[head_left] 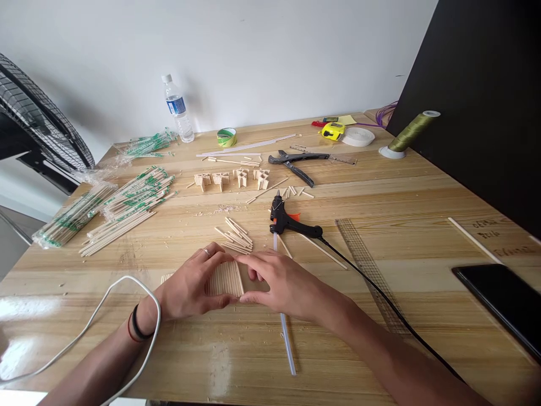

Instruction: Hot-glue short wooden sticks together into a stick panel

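Observation:
Between my hands lies a flat panel of wooden sticks point(224, 279), laid side by side on the table. My left hand point(198, 280) curves round its left part, thumb at the near edge and fingers at the far edge. At the panel's right side, my right hand point(270, 276) pinches one stick point(240, 277) by its two ends, against the last of the row. Just beyond my hands is a loose pile of short cut sticks point(236, 235). A black glue gun point(291, 220) lies behind my right hand, and a clear glue stick point(288, 345) shows below my right wrist.
Bundled sticks point(135, 194) in green-marked wrappers lie at left, near a fan point(38, 107). Small stick assemblies point(220, 179), a cutter point(296, 163) and a water bottle point(178, 110) stand farther back. A clear ruler point(367, 270), black cord and phone point(499, 304) lie right.

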Action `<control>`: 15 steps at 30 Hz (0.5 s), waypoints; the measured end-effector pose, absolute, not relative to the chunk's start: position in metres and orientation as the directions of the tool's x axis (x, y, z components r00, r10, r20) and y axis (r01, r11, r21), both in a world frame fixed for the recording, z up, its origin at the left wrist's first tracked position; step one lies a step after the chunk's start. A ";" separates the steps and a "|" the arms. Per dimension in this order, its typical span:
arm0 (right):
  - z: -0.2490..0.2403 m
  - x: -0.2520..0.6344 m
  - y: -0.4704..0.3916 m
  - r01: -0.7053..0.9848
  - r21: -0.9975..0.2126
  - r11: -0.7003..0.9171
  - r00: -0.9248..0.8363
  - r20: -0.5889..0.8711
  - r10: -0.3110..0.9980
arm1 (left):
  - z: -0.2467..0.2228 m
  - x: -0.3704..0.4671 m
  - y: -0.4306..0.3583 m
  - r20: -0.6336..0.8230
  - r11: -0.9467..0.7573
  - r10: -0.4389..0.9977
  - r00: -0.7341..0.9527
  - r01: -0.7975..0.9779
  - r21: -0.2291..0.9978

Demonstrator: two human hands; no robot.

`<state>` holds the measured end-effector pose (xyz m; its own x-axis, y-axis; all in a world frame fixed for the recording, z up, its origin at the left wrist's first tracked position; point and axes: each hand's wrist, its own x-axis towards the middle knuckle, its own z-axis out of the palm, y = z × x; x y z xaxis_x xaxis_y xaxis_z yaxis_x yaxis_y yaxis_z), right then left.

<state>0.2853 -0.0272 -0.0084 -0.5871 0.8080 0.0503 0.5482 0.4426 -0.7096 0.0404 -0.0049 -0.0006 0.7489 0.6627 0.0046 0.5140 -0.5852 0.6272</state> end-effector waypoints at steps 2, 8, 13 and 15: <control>-0.009 0.285 -0.028 0.549 -0.711 0.439 -0.585 0.048 0.809 | -0.001 0.040 -0.005 -0.001 -0.583 0.662 0.749 0.516 0.627; -0.008 0.286 -0.028 0.553 -0.714 0.429 -0.588 0.031 0.808 | -0.001 0.040 -0.005 0.012 -0.591 0.657 0.754 0.506 0.629; -0.010 0.286 -0.028 0.541 -0.712 0.447 -0.590 0.057 0.805 | -0.001 0.039 -0.004 0.016 -0.599 0.654 0.756 0.506 0.620; -0.010 0.286 -0.028 0.542 -0.710 0.450 -0.590 0.060 0.805 | -0.002 0.040 -0.004 0.014 -0.601 0.653 0.757 0.508 0.617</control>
